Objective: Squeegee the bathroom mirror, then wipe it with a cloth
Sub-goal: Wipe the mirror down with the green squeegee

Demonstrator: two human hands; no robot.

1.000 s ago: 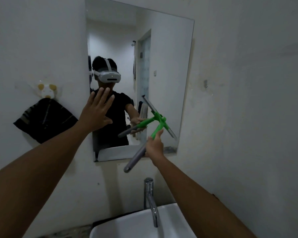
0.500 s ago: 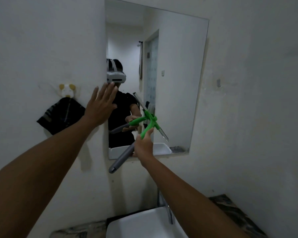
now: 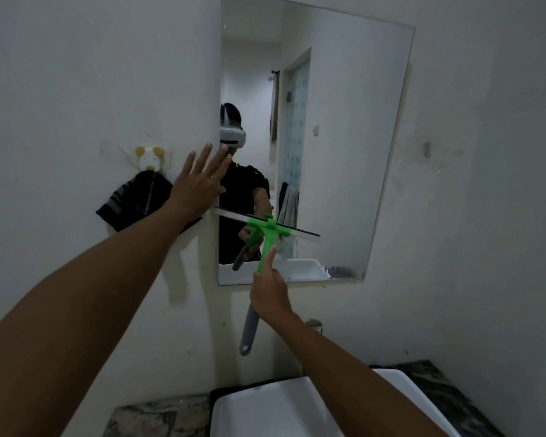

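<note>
A frameless bathroom mirror (image 3: 344, 121) hangs on the white wall. My right hand (image 3: 270, 294) grips the handle of a green squeegee (image 3: 267, 234) with a grey grip end; its blade lies almost level across the lower part of the glass. My left hand (image 3: 199, 181) is flat with fingers spread, at the mirror's left edge, partly on the wall. A dark cloth (image 3: 133, 200) hangs from a small hook to the left of the mirror.
A white sink (image 3: 265, 408) sits below on a dark marbled counter (image 3: 454, 395), with a chrome tap (image 3: 314, 324) partly hidden behind my right forearm. The hook (image 3: 148, 157) above the cloth is cream and yellow. Bare wall fills the right side.
The squeegee blade has turned from a steep diagonal to almost level and now reaches to the mirror's left edge. The view has shifted left and down. My left hand stays at the left edge.
</note>
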